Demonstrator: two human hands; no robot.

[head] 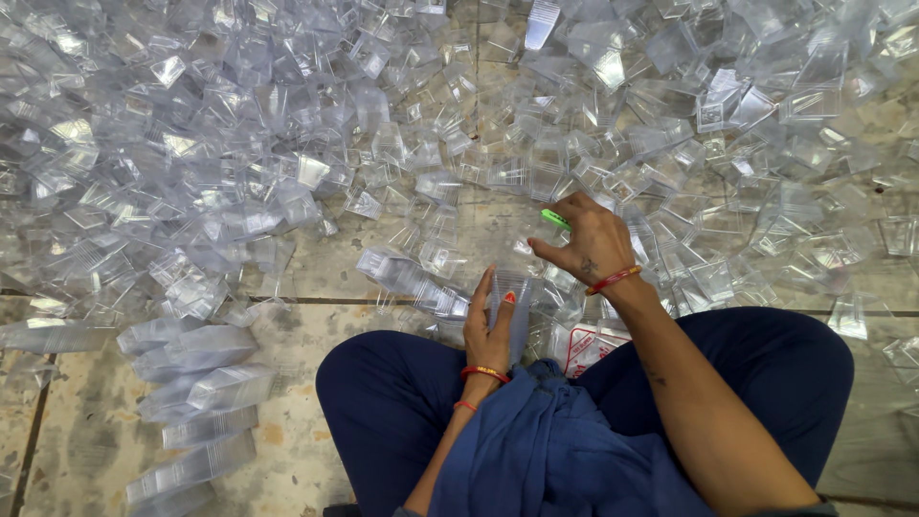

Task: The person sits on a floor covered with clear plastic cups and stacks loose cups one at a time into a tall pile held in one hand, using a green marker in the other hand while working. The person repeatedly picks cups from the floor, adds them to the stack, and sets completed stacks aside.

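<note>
Person sits on tiled floor (pixel 316 268), legs in dark blue spread to approx 4 and 8 o'clock of the frame, blue cloth (pixel 546 440) bunched in the lap.

L hand (pixel 490 330), just below centre, is wrapped round a stack (pixel 512 306) of clear plastic cups nested together, standing roughly upright between the knees; thumb on the near side, fingers round the far side, so grip is closed on the stack. Red bangle at that wrist.

R hand (pixel 589 244), at approx 1 o'clock from the L, hovers palm-down over the loose cups, fingers curled, thumb and forefinger pinched toward a clear cup beneath them (cup edges too see-through to say whether it's actually held, so can't tell the grip). A small green bit (pixel 555 218) shows at the fingertips. Red bangle on this wrist too.

Heap (pixel 287 124) of loose clear cups covers the floor from 9 through 12 to 3 o'clock, thickest at 10–11. Finished stacks (pixel 196 383) lie on their sides in a row at 7–8 o'clock, well apart from the hands. A clear bag with red print (pixel 586 349) lies just beside the held stack, at 5 o'clock from it, touching the R knee area.
</note>
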